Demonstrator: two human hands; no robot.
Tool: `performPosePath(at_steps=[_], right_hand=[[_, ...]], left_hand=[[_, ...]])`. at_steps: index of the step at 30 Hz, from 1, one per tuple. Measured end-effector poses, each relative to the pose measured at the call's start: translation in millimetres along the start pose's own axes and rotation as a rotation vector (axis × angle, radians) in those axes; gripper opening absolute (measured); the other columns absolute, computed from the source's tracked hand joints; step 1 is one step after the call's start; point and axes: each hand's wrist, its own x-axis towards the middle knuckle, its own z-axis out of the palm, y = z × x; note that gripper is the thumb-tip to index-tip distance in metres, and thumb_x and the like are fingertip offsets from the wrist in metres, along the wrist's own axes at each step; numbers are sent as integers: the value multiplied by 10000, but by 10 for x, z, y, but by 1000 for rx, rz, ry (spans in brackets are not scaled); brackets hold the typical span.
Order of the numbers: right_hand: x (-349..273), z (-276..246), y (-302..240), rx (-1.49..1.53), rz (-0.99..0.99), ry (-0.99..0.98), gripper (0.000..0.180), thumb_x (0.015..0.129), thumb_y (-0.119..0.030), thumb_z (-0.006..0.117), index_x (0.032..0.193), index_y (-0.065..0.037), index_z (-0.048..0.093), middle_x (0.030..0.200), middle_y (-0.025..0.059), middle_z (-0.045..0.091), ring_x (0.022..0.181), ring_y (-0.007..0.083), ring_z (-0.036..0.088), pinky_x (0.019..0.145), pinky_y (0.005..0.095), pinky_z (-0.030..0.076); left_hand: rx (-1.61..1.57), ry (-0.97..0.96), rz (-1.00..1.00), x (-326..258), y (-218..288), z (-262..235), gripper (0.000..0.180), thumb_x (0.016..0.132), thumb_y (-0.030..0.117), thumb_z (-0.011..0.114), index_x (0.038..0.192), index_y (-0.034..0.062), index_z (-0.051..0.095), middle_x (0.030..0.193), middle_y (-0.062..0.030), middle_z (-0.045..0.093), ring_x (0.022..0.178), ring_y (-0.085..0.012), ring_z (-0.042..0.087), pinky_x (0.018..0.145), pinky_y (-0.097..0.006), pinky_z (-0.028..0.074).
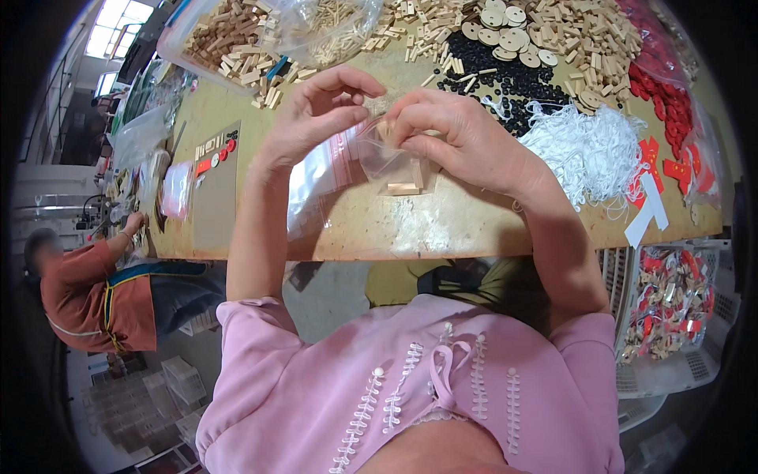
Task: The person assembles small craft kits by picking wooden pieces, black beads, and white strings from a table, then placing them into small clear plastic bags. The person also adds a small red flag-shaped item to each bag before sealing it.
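A small clear zip bag point(392, 164) hangs above the yellow table point(442, 225), held between both hands. My left hand point(320, 114) pinches its left upper edge with thumb and fingers. My right hand point(458, 134) grips the top right of the bag's mouth. Small pale wooden blocks point(404, 188) lie in the bottom of the bag. Under my left wrist lies a stack of empty clear zip bags point(316, 186) with red strips.
Wooden sticks and blocks point(237, 47), wooden discs point(505, 35), black beads point(489, 75), white strings point(588, 150) and red pieces point(671, 103) cover the far table. A basket of filled bags point(671, 304) stands at right. A seated person point(95, 292) works at left.
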Motion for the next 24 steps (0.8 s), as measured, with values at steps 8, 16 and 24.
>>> performPosePath(at_steps=[8, 16, 24], right_hand=[[-54, 112, -216, 228, 43, -397, 80, 914, -57, 647, 956, -12, 698, 954, 127, 693, 910, 288, 683, 832, 372, 541], [-124, 315, -169, 308, 17, -458, 137, 845, -55, 611, 925, 13, 698, 806, 177, 698, 733, 323, 667, 705, 418, 526], [-121, 303, -177, 269, 17, -400, 139, 862, -58, 609, 932, 9, 709, 846, 184, 711, 793, 335, 696, 744, 426, 541]], left_hand=[[350, 172, -261, -141, -612, -36, 152, 927, 142, 747, 964, -1, 707, 850, 2, 715, 783, -72, 643, 730, -248, 545], [931, 182, -289, -58, -525, 327, 212, 865, 196, 742, 926, -4, 710, 809, -143, 743, 733, -246, 725, 694, -350, 567], [759, 257, -290, 314, -682, 253, 226, 842, 215, 752, 902, -3, 740, 798, -133, 748, 730, -197, 713, 702, -340, 564]])
